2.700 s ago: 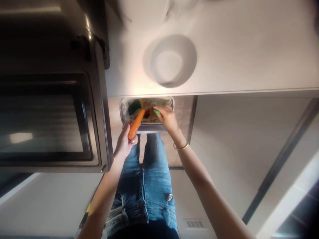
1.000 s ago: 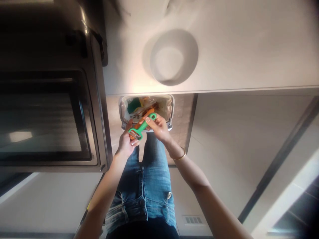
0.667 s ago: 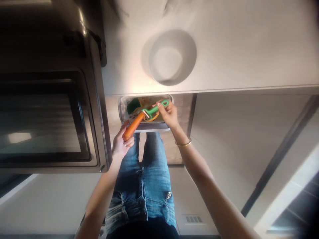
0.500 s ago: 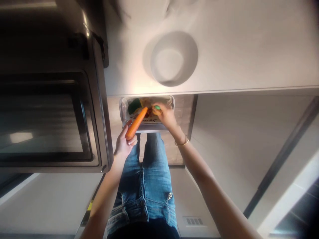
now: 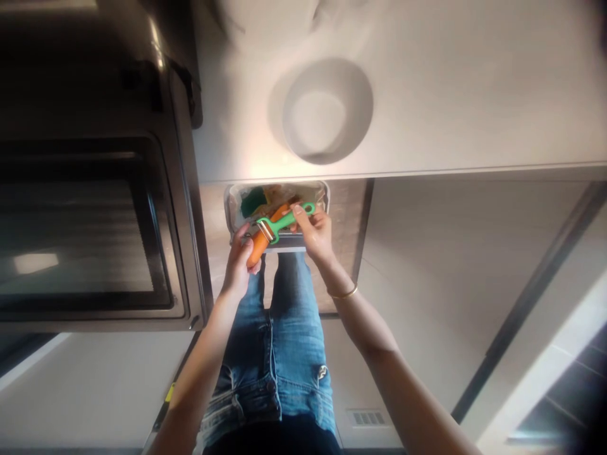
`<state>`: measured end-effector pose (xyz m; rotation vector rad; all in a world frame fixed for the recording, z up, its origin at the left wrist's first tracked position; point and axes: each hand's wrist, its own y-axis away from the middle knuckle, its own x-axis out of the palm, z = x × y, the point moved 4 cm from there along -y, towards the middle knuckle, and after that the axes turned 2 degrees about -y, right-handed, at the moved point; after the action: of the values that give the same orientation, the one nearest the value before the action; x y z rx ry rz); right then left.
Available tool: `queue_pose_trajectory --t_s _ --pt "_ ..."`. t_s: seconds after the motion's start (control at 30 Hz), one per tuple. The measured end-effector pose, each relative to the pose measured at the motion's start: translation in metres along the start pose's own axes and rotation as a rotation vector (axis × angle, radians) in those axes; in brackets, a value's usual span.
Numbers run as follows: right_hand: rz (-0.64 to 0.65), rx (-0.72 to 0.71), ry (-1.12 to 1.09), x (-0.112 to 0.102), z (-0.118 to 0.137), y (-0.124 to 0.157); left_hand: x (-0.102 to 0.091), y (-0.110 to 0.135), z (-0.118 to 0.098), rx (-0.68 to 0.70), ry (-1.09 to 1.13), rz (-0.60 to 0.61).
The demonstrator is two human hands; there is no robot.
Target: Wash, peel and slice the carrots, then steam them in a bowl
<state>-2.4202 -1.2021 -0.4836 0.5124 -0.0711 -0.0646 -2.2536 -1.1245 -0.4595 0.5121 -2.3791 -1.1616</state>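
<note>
Green peeler (image 5: 283, 221) across a carrot (image 5: 256, 249) at a lined bin (image 5: 300, 242)

At far left stands a dark appliance (image 5: 187, 208) with a glass panel (image 5: 85, 234). Next, the left hand (image 5: 238, 264) has its fingers wrapped round the carrot's near end. In the bin's left part lies a dark green item (image 5: 253, 201). The carrot slants away over the bin, and the peeler's blade head crosses it; whether they touch, I cannot tell. The right hand (image 5: 317, 234) pinches the peeler's handle between thumb and fingers. Beyond it, a pale round bowl (image 5: 327, 112) sits on the table (image 5: 474, 95). Farther right, a thin bracelet (image 5: 344, 294) rings the right wrist.
</note>
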Motion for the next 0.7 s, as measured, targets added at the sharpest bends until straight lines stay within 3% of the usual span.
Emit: queue_pose_trajectory --t_s 0.1,0.2,0.3,0.37,0.43,0.53,0.6,0.7 --pt "-0.057 -0.06 0.102 -0.016 -0.01 -0.021 -0.009 0.0 0.003 -0.025 0.021 0.018" --pt "-0.123 -0.213 0.396 -0.037 -0.014 -0.035 -0.018 -0.001 0.004 -0.038 0.069 0.036" --pt "-0.015 -0.366 0.693 -0.041 -0.013 -0.036 -0.018 -0.002 0.003 -0.065 0.152 0.084" --pt "0.092 -0.445 0.77 -0.036 -0.01 -0.029 -0.016 -0.003 0.002 -0.109 0.2 0.105" --pt "0.119 -0.499 0.745 -0.03 -0.003 -0.019 -0.013 -0.005 0.003 -0.165 0.237 0.109" --pt "-0.046 -0.481 0.56 -0.029 0.009 -0.005 -0.009 -0.006 0.005 -0.229 0.281 0.097" --pt "-0.149 -0.374 0.35 -0.028 0.012 0.0 -0.008 -0.006 0.006 -0.245 0.307 0.082" --pt "-0.094 -0.147 -0.009 -0.018 0.004 0.0 -0.006 -0.006 0.007 -0.265 0.332 0.031"
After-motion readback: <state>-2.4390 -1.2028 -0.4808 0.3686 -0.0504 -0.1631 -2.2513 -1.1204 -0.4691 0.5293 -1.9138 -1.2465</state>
